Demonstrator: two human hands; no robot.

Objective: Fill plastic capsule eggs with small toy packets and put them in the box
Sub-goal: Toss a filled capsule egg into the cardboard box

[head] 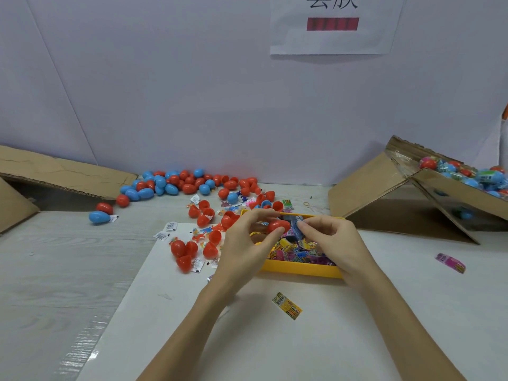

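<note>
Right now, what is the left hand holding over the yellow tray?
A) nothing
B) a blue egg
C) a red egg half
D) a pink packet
C: the left hand pinches a red egg half between thumb and fingers above the yellow tray, while the right hand brings a blue packet up to it.

Left hand (pixel 247 243): pinches a red egg half (pixel 278 225) over the tray.
Right hand (pixel 331 240): pinches a blue packet (pixel 298 228) just beside the egg half.
Tray (pixel 302 269): yellow, full of packets.
Box (pixel 428 185): right, tilted, holds filled eggs.
Loose eggs (pixel 176 185): red and blue, far left.
Stray packet (pixel 287 305): near the tray.
</note>
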